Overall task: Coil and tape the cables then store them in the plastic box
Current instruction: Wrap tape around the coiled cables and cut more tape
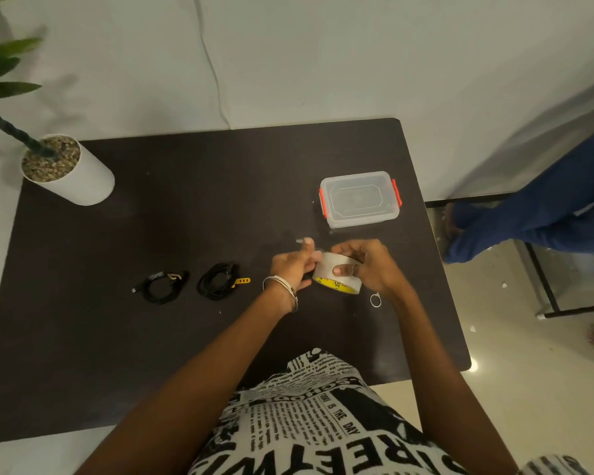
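while right hand (367, 265) grips tape roll (336, 277), left hand (294, 265) pinches its end

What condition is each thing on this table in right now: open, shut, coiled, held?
Plastic box: lid on, red clips at both ends.
Tape roll: held above the table in both hands.
Right hand: grips the roll.
Left hand: pinches the tape's loose end.
Left cable: coiled, on the table.
Right cable: coiled, yellow strap attached.
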